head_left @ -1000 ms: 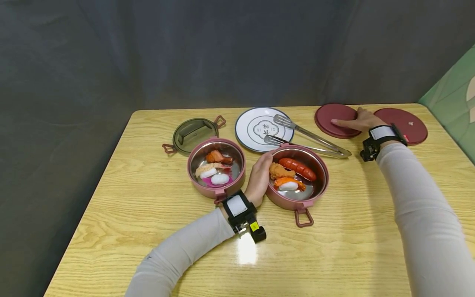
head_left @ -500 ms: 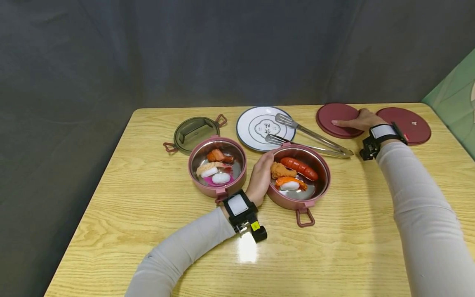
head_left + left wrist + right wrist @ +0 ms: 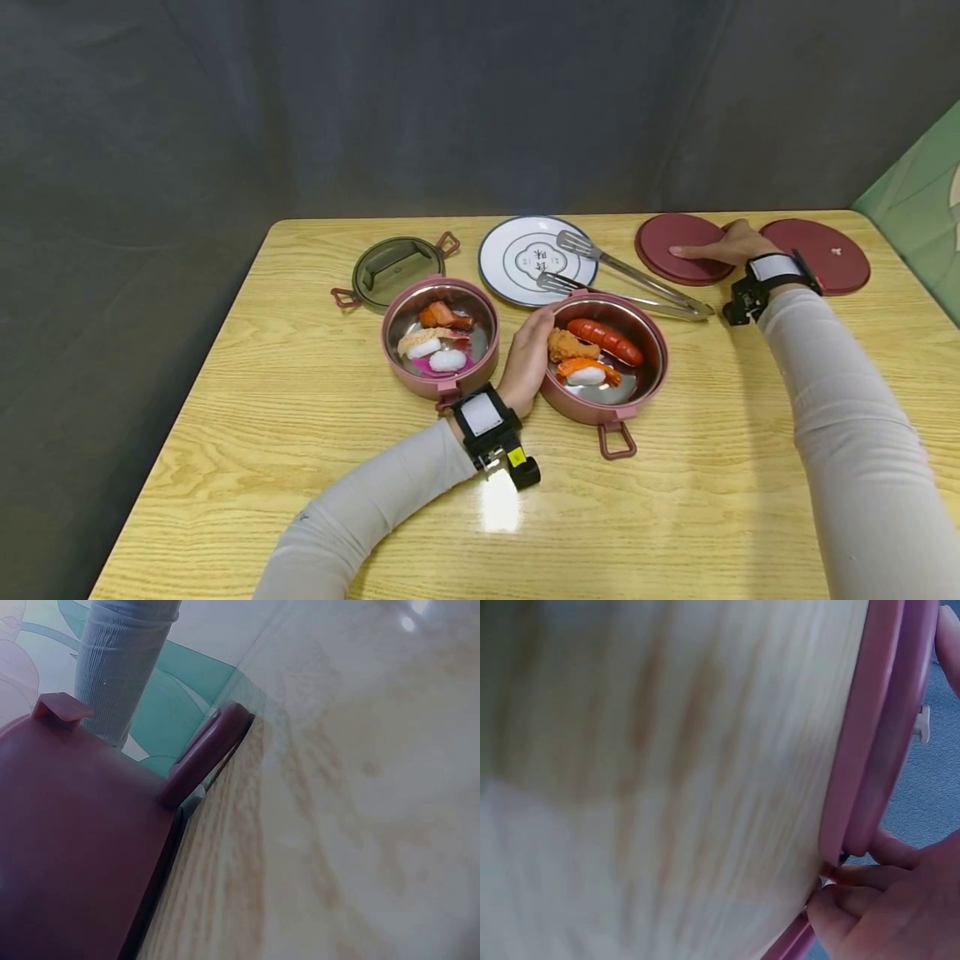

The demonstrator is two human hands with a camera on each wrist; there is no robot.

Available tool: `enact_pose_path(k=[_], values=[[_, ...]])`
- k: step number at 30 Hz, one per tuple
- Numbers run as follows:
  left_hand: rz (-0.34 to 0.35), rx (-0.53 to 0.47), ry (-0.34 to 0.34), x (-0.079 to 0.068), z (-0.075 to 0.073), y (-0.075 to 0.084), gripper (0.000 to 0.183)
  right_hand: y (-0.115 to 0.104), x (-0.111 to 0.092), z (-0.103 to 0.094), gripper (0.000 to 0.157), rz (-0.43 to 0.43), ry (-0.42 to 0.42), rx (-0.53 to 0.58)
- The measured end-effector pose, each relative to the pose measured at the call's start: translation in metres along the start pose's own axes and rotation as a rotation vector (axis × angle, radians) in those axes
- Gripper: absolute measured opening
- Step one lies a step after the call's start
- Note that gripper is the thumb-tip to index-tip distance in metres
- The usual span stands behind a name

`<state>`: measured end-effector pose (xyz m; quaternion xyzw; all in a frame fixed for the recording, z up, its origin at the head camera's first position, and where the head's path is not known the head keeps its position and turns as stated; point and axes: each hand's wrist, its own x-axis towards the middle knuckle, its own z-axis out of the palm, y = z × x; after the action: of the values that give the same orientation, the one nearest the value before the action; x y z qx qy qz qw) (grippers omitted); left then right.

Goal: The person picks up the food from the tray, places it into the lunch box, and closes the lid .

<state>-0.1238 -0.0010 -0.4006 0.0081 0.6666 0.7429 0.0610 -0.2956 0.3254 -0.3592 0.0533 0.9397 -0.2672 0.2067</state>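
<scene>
Along the outer left wall of a pink pot (image 3: pixel 577 410), my left hand (image 3: pixel 525 358) rests with its fingers fairly straight. This pot holds a sausage (image 3: pixel 604 342), a fried drumstick (image 3: pixel 573 345) and a piece of shrimp sushi (image 3: pixel 588 372). At the back right, my right hand (image 3: pixel 731 247) pinches a dark red round lid (image 3: pixel 667 242), its thumb laid over the top. The right wrist view shows curled fingers (image 3: pixel 862 889) at the rim of that lid. A second red lid (image 3: pixel 813 254) lies just right of this hand, partly behind the wrist.
A smaller pink pot (image 3: pixel 405 382) with toy food stands left of my left hand. Behind it lies a green lid with two red handles (image 3: pixel 386 292). Metal tongs (image 3: pixel 637 275) lie partly on a white plate (image 3: pixel 495 267). A dark curtain (image 3: pixel 480 108) hangs behind the table.
The lid in my right hand has shifted slightly left and toward me. My left hand stays against the pot.
</scene>
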Motion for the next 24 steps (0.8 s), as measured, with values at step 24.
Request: enact_pose_path(k=[24], values=[[-0.014,-0.006,-0.001,-0.0010,-0.0005,0.0020,0.046,-0.0066,-0.0026,0.0047,0.117,-0.053,0.206,0.126]])
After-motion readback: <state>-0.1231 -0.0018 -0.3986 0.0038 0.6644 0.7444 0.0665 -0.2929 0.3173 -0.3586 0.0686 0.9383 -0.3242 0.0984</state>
